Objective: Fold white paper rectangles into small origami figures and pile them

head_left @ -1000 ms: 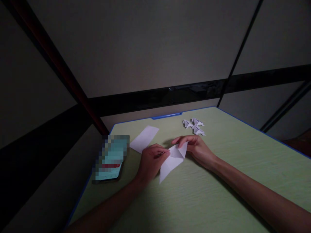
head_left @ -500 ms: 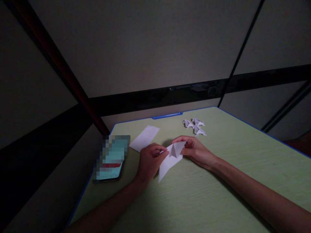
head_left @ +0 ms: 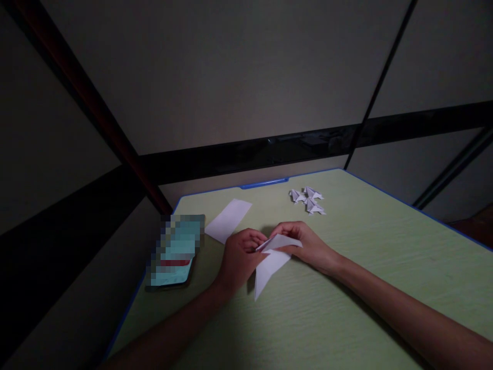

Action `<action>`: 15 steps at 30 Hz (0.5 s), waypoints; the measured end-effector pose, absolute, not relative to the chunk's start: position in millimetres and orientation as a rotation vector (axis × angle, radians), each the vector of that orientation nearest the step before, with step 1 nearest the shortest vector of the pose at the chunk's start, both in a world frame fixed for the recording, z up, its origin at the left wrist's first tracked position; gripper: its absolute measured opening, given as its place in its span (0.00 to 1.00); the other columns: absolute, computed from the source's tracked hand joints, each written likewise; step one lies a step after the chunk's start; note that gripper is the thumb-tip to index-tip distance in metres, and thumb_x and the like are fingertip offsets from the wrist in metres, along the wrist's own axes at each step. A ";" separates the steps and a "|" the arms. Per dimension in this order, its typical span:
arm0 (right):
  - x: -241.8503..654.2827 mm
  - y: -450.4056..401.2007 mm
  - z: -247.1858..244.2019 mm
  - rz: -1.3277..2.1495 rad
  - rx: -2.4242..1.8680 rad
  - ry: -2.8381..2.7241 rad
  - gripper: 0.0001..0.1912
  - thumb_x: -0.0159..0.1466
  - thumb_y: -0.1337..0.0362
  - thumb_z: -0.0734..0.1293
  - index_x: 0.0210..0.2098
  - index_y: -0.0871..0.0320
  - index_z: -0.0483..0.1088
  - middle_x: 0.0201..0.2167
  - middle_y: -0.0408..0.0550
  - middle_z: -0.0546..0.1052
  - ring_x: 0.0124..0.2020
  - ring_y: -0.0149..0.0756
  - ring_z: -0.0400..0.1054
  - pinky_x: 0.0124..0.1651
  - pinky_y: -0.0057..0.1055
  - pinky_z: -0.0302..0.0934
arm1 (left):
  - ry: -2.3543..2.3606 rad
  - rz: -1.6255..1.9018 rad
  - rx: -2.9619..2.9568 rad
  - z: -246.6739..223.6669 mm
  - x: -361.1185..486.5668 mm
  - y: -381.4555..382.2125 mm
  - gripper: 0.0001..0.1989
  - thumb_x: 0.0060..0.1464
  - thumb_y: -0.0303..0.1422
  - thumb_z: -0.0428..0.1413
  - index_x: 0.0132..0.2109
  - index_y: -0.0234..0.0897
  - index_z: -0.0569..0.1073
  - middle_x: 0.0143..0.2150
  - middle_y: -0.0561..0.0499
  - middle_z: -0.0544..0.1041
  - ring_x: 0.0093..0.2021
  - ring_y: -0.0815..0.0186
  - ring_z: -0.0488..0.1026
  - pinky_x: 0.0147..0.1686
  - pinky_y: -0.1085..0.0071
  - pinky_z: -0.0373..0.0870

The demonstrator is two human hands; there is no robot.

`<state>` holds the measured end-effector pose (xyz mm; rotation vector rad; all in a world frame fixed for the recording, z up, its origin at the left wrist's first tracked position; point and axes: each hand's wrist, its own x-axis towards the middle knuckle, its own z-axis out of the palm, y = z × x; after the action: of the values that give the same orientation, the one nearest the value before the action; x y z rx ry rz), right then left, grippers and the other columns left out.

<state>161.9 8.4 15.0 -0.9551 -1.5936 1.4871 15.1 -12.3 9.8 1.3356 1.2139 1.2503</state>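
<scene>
A partly folded sheet of white paper [head_left: 271,267] is held between my two hands above the table, its loose end pointing down toward me. My left hand [head_left: 242,256] grips its left side, thumb on top and fingers behind. On the other side my right hand [head_left: 304,242] pinches the upper right part, with the thumb lying across the fold and the fingers behind it. The upper layer slants up between the hands. Some fingertips are hidden by the paper.
A flat white sheet of paper [head_left: 229,220] lies beyond my left hand. Left of it rests a phone [head_left: 175,257] with a lit, partly blurred screen. Three small folded paper figures [head_left: 308,199] sit at the back. The pale green table [head_left: 370,221] has a blue edge against a panelled wall.
The raised triangular flap has been brought down and flattened under my thumbs. Both hands and the paper have shifted slightly toward me.
</scene>
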 end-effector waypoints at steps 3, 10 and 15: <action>161.5 9.2 13.5 1.439 -1.000 -1.552 0.08 0.42 0.69 0.69 0.22 0.62 0.67 0.19 0.42 0.70 0.20 0.25 0.60 0.24 0.24 0.52 | 1.185 1.215 1.350 9.0 14.0 -13.2 0.07 0.31 0.21 0.56 0.25 0.33 0.72 0.23 0.53 0.74 0.24 0.71 0.70 0.23 0.79 0.64; 162.6 12.4 10.5 1.306 -1.017 -1.461 0.07 0.41 0.68 0.69 0.20 0.62 0.67 0.17 0.42 0.69 0.18 0.25 0.58 0.21 0.24 0.50 | 1.130 1.135 1.356 10.1 13.3 -14.8 0.12 0.36 0.25 0.56 0.34 0.33 0.73 0.31 0.49 0.76 0.28 0.68 0.72 0.25 0.77 0.66; 158.4 8.8 14.7 1.255 -1.043 -1.479 0.08 0.42 0.70 0.67 0.23 0.61 0.66 0.20 0.42 0.69 0.20 0.26 0.59 0.22 0.25 0.51 | 1.178 1.199 1.310 5.4 15.0 -11.2 0.08 0.36 0.27 0.57 0.30 0.33 0.73 0.25 0.50 0.76 0.26 0.68 0.72 0.27 0.76 0.67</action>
<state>158.4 8.8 14.7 -1.0427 -1.4795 1.2550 15.0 -11.2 5.4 1.3101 1.1778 1.1986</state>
